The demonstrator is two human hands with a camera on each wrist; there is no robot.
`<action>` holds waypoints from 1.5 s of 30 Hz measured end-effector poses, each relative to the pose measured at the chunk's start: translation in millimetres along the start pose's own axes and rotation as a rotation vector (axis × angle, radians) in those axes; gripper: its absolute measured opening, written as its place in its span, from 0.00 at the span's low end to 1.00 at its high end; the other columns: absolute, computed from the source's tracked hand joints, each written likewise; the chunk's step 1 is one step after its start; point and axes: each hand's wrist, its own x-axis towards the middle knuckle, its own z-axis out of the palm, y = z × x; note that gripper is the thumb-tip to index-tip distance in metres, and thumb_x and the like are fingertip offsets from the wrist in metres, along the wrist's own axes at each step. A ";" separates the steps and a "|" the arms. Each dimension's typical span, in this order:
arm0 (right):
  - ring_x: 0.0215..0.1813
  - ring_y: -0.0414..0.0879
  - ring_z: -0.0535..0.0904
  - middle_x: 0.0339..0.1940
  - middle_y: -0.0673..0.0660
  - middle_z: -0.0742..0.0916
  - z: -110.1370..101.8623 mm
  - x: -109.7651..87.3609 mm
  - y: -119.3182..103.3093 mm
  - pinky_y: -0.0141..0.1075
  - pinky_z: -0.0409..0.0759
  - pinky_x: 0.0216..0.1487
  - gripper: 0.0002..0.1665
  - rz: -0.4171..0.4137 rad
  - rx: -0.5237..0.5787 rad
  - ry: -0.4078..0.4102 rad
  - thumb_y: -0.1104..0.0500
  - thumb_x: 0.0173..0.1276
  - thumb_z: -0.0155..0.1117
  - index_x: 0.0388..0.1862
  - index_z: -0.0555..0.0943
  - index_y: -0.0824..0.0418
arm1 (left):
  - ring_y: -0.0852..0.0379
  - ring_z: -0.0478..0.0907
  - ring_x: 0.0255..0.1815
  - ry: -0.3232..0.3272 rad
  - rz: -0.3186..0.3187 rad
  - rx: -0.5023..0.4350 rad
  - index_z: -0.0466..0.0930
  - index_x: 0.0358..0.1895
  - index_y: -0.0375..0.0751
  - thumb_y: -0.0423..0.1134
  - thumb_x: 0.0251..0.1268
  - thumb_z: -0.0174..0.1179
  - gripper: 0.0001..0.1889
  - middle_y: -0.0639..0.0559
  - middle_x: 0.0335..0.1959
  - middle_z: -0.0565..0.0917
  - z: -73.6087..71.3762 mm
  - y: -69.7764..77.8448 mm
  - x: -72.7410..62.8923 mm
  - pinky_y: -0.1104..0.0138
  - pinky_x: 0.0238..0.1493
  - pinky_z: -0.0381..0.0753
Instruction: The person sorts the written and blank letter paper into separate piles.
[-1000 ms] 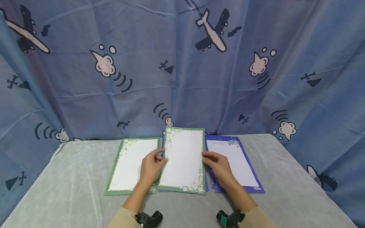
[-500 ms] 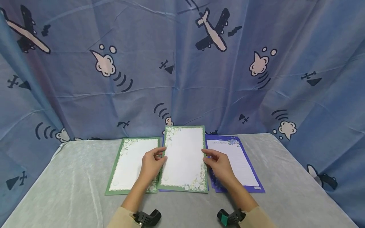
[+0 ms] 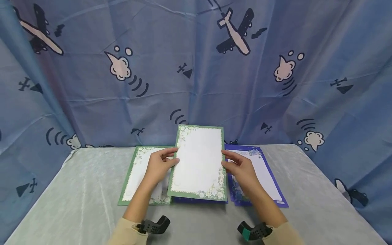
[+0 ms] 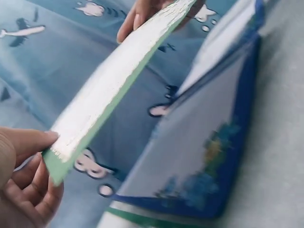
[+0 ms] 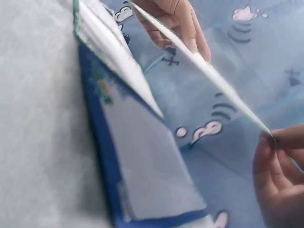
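Note:
With both hands I hold up a white sheet of paper (image 3: 199,163) bordered in green with flowers. My left hand (image 3: 157,167) pinches its left edge between thumb and fingers. On the opposite edge, my right hand (image 3: 244,170) has the same kind of pinch. In the left wrist view the raised sheet is seen nearly edge-on, apart from a blue-bordered sheet (image 4: 190,156) lying beneath it. From the head, only a purple-blue strip of that lower sheet shows below the held one.
Another green-bordered sheet (image 3: 131,183) lies to the left, partly behind my left hand and forearm. Purple-blue bordered sheets (image 3: 271,183) lie on the right. A grey cloth covers the table (image 3: 312,197). Behind it hangs a blue curtain (image 3: 159,44) printed with planes.
Both hands have raised the green-bordered sheet up, away from the table, uncovering more of the blue-bordered sheet under it. The head view has shifted slightly.

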 end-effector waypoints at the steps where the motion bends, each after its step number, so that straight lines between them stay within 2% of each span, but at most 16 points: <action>1: 0.57 0.34 0.81 0.74 0.59 0.74 0.4 1.2 -3.0 0.30 0.81 0.55 0.30 -0.011 0.003 -0.010 0.58 0.75 0.62 0.74 0.72 0.56 | 0.58 0.74 0.29 0.005 0.003 -0.001 0.83 0.61 0.49 0.34 0.65 0.67 0.21 0.43 0.51 0.86 -2.9 3.9 -0.4 0.68 0.30 0.73; 4: 0.58 0.36 0.82 0.76 0.58 0.73 3.3 5.4 -12.5 0.30 0.82 0.54 0.30 -0.049 -0.005 -0.034 0.58 0.75 0.62 0.74 0.72 0.56 | 0.59 0.67 0.20 0.025 0.007 -0.009 0.83 0.62 0.50 0.33 0.65 0.67 0.22 0.44 0.34 0.85 -12.0 15.3 -2.5 0.68 0.25 0.67; 7: 0.65 0.49 0.81 0.77 0.58 0.71 7.5 9.7 -22.0 0.30 0.82 0.53 0.30 -0.078 -0.010 -0.046 0.59 0.75 0.61 0.75 0.71 0.56 | 0.59 0.64 0.19 0.031 0.020 -0.015 0.82 0.63 0.50 0.33 0.66 0.66 0.22 0.50 0.22 0.77 -22.1 24.8 -3.8 0.67 0.27 0.66; 10: 0.69 0.56 0.77 0.78 0.57 0.70 11.7 13.8 -32.5 0.30 0.82 0.53 0.30 -0.103 -0.004 -0.052 0.61 0.75 0.60 0.75 0.71 0.56 | 0.60 0.65 0.20 0.032 0.038 -0.019 0.81 0.64 0.48 0.33 0.67 0.65 0.22 0.57 0.22 0.78 -32.5 33.5 -5.0 0.66 0.29 0.66; 13: 0.60 0.49 0.81 0.77 0.57 0.72 16.5 18.0 -42.8 0.29 0.82 0.52 0.30 -0.134 0.000 -0.057 0.61 0.75 0.61 0.75 0.71 0.56 | 0.61 0.65 0.21 0.044 0.048 -0.016 0.81 0.64 0.48 0.34 0.67 0.65 0.22 0.51 0.25 0.81 -42.1 41.1 -6.5 0.66 0.29 0.66; 16: 0.45 0.41 0.81 0.75 0.57 0.74 22.2 21.3 -51.5 0.29 0.81 0.49 0.30 -0.177 -0.012 -0.064 0.62 0.74 0.61 0.75 0.72 0.56 | 0.62 0.68 0.24 0.052 0.044 -0.004 0.80 0.65 0.49 0.35 0.68 0.65 0.22 0.45 0.44 0.86 -51.0 47.6 -8.0 0.67 0.31 0.67; 19: 0.42 0.38 0.80 0.73 0.57 0.76 28.0 22.7 -58.8 0.30 0.81 0.47 0.30 -0.216 -0.051 -0.058 0.63 0.74 0.60 0.74 0.72 0.56 | 0.62 0.70 0.27 0.057 0.034 0.007 0.78 0.67 0.49 0.36 0.69 0.64 0.23 0.44 0.64 0.80 -58.8 52.6 -9.0 0.68 0.34 0.68; 20: 0.42 0.38 0.81 0.72 0.57 0.76 30.0 22.7 -61.2 0.31 0.81 0.47 0.30 -0.225 -0.068 -0.053 0.63 0.74 0.60 0.74 0.72 0.55 | 0.62 0.71 0.28 0.059 0.029 0.009 0.78 0.67 0.49 0.36 0.69 0.64 0.23 0.44 0.66 0.79 -61.2 53.7 -9.3 0.68 0.35 0.69; 22: 0.43 0.39 0.82 0.70 0.57 0.78 34.9 22.5 -66.5 0.32 0.81 0.49 0.30 -0.234 -0.087 -0.043 0.63 0.74 0.61 0.74 0.73 0.54 | 0.62 0.71 0.29 0.069 0.023 0.016 0.78 0.68 0.50 0.36 0.70 0.63 0.23 0.46 0.65 0.80 -66.3 55.2 -10.0 0.69 0.35 0.69; 26: 0.46 0.44 0.83 0.69 0.55 0.79 49.0 21.9 -79.1 0.38 0.82 0.52 0.29 -0.250 -0.075 -0.052 0.63 0.74 0.61 0.73 0.73 0.53 | 0.61 0.69 0.28 0.104 0.014 0.028 0.78 0.68 0.51 0.36 0.70 0.63 0.23 0.51 0.44 0.84 -78.1 56.1 -12.6 0.69 0.33 0.69; 29: 0.45 0.46 0.82 0.69 0.56 0.80 61.1 21.8 -88.5 0.42 0.81 0.52 0.29 -0.262 -0.064 -0.071 0.64 0.74 0.61 0.73 0.74 0.53 | 0.61 0.69 0.29 0.131 0.010 0.045 0.78 0.68 0.50 0.36 0.71 0.63 0.23 0.53 0.39 0.83 -87.6 56.7 -16.1 0.68 0.29 0.67; 34: 0.42 0.46 0.82 0.61 0.58 0.84 74.8 20.5 -97.4 0.42 0.81 0.51 0.28 -0.254 -0.053 -0.068 0.63 0.73 0.62 0.71 0.76 0.51 | 0.64 0.76 0.38 0.152 -0.018 0.079 0.76 0.70 0.51 0.37 0.72 0.62 0.24 0.48 0.58 0.82 -99.6 57.9 -21.5 0.69 0.36 0.70; 38: 0.39 0.46 0.82 0.57 0.60 0.85 80.4 21.1 -93.0 0.40 0.81 0.49 0.28 -0.269 -0.039 -0.072 0.63 0.73 0.62 0.71 0.76 0.52 | 0.64 0.78 0.41 0.157 -0.015 0.107 0.76 0.69 0.52 0.37 0.71 0.62 0.24 0.46 0.55 0.83 -106.6 56.3 -23.6 0.68 0.37 0.69; 40: 0.39 0.46 0.81 0.62 0.60 0.84 82.9 22.5 -88.6 0.39 0.81 0.47 0.28 -0.281 -0.037 -0.090 0.64 0.73 0.62 0.72 0.75 0.54 | 0.64 0.78 0.40 0.156 -0.012 0.120 0.76 0.69 0.51 0.36 0.71 0.62 0.24 0.44 0.53 0.83 -109.9 54.6 -24.0 0.68 0.36 0.69; 43: 0.38 0.46 0.82 0.66 0.59 0.81 87.4 25.4 -83.0 0.39 0.80 0.45 0.29 -0.278 -0.038 -0.114 0.64 0.72 0.62 0.72 0.75 0.55 | 0.65 0.78 0.41 0.152 -0.020 0.142 0.76 0.70 0.49 0.36 0.71 0.62 0.24 0.41 0.57 0.83 -115.2 50.8 -24.2 0.69 0.36 0.69; 45: 0.38 0.48 0.82 0.62 0.61 0.84 91.5 27.8 -79.5 0.39 0.79 0.43 0.29 -0.261 -0.046 -0.122 0.65 0.72 0.63 0.71 0.76 0.54 | 0.66 0.77 0.41 0.149 -0.030 0.153 0.75 0.70 0.48 0.36 0.72 0.61 0.24 0.42 0.61 0.81 -119.2 47.1 -24.1 0.68 0.34 0.69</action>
